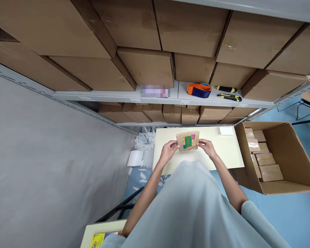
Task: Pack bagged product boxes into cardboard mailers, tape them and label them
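Both my hands hold a small square wooden board point(187, 141) with green, pink and blue shapes on its face, perhaps a puzzle. It is tilted up over the pale table point(214, 151). My left hand point(169, 150) pinches its left edge between thumb and fingers. On the opposite edge, my right hand point(206, 147) grips it the same way. A small white box or stack of paper point(225, 131) lies at the table's far right.
A metal shelf point(160, 94) of cardboard boxes rises ahead, holding a tape dispenser point(199, 90) and utility knives point(228, 93). An open carton point(289, 155) with small boxes stands right. Left are a grey wall point(54, 165), a white roll point(135, 158) and scrap paper point(145, 139).
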### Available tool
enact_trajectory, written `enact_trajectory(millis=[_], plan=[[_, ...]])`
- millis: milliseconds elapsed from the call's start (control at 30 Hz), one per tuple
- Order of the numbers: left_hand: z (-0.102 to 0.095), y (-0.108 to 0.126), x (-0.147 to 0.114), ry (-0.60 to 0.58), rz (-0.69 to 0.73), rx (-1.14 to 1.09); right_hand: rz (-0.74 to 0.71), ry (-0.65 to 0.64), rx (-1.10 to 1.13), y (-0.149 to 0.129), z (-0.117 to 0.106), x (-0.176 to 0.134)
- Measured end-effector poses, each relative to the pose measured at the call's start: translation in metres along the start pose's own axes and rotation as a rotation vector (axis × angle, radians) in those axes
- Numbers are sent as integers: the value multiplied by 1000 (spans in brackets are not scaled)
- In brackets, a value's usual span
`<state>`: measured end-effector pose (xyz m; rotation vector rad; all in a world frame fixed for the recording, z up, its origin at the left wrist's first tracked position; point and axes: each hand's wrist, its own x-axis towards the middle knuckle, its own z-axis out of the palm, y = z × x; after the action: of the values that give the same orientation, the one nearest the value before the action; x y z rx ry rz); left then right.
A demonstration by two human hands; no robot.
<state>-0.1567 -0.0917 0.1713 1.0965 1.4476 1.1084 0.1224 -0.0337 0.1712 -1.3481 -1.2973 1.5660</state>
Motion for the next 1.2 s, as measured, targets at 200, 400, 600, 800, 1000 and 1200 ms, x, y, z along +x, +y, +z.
enact_trajectory(millis=[200,400,600,800,1000,1200], plan=[[-9,36,-10,37,283,247,-120,86,-2,-13,8,-4],[-10,57,-34,94,330,276,-211,147,-19,-33,20,-19],[-5,61,-43,141,318,221,-277,123,-65,-47,18,-32],[5,44,-38,200,153,69,-173,85,-63,-38,10,-35],[12,26,-46,115,-176,-245,-9,-1,-48,-24,13,-39],[20,22,-61,145,-221,-310,-21,73,-128,-17,20,-38]])
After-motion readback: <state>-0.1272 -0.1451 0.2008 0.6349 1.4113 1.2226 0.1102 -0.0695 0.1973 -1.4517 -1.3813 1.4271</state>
